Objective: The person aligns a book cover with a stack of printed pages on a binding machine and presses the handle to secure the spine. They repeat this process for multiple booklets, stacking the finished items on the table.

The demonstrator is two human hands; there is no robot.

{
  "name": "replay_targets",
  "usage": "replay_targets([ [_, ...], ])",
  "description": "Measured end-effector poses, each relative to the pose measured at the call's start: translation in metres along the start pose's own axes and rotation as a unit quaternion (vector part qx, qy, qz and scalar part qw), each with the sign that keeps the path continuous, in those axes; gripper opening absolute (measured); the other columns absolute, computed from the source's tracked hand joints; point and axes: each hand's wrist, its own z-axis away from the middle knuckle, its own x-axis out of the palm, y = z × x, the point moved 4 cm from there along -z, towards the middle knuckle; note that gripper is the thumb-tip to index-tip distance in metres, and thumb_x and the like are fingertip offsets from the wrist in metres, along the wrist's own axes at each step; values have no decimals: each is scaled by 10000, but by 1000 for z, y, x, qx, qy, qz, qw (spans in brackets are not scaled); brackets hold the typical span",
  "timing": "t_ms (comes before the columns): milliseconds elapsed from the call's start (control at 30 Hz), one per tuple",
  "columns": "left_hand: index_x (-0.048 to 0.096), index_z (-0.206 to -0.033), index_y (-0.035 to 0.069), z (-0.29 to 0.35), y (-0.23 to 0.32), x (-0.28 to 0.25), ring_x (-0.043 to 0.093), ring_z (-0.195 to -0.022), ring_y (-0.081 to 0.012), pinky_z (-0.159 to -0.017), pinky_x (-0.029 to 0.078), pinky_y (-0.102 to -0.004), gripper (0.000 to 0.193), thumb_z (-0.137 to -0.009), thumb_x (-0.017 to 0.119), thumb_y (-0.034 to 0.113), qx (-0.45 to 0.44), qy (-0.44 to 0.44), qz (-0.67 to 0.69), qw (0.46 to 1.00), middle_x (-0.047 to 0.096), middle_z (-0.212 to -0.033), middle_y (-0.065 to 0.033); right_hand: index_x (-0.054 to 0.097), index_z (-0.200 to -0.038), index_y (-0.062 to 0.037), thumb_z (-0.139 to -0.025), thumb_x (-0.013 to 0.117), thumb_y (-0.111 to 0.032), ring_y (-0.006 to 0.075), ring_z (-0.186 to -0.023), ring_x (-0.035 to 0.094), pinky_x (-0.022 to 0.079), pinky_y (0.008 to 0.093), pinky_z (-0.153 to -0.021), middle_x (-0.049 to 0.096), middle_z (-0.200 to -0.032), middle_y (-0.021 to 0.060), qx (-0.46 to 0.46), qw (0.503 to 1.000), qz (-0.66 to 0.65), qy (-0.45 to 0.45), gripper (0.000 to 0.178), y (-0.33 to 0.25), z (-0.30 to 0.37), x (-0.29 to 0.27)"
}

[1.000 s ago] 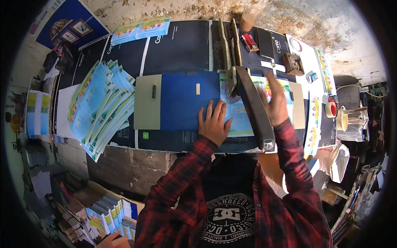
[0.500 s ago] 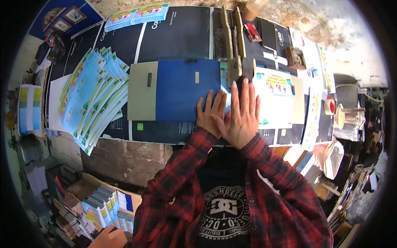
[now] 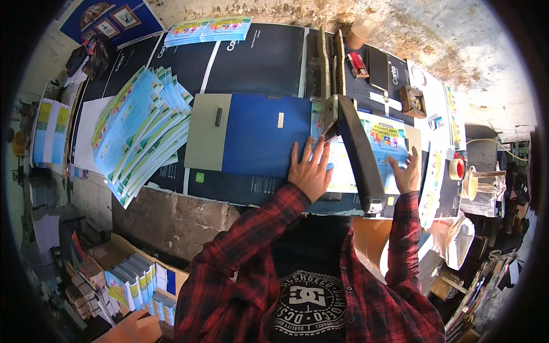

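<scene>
So, starting at the far left, there's a bundle of printed papers point(image 3: 54, 131) off the end of the table point(image 3: 254, 60), with a black plastic bag point(image 3: 96, 62) up by the back corner. Down low is a cardboard box point(image 3: 106, 252) with a bunch of booklets point(image 3: 132, 281) in it. Then a big messy fan of blue-green sheets point(image 3: 143, 134) covers the table's left end, and a neat stack of leaflets point(image 3: 207, 32) sits along the back edge.

Next comes a grey-green panel point(image 3: 205, 143) joined up with a blue board point(image 3: 260, 140). The left hand point(image 3: 311, 170) is over the board's right edge, grip loose and flattened, fingers spread and pointing away from the person. Right beside it, a long dark lever point(image 3: 360, 157) slants across a printed sheet point(image 3: 382, 136), which lies on the table between the blue board and the right hand point(image 3: 406, 174). That hand's grip is slack too, fingers apart and a bit bent, thumb over the sheet; can't tell if it's actually touching the paper.

Behind that lot are a red box point(image 3: 358, 64), a flat black thing point(image 3: 378, 70) and a wooden block point(image 3: 413, 102). Off at the right end there's a red roll of tape point(image 3: 457, 169), just beside a pale tub point(image 3: 470, 186) with handles sticking out.
</scene>
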Motion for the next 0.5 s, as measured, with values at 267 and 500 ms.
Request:
replay_targets([
  [267,444,-1422,-2,9,-30,-11,381,-1373,-370,-1111,238,-649,669,-935,544,446,-26,-3,-29,999,380,-1527,-139,357,-1493,-142,-748,811,-375,384,-1211,502,389,560,-988,524,-1324,195,-71,993,89,37,903,-30,23,38],
  [500,400,-1464,-1,15,-40,-11,313,-1436,-361,-1150,230,-590,690,-956,520,451,-24,-10,-11,1000,321,-1571,-154,364,-1493,-148,-750,804,-348,390,-1180,512,385,550,-987,537,-1290,174,-95,986,131,44,886,-39,30,48],
])
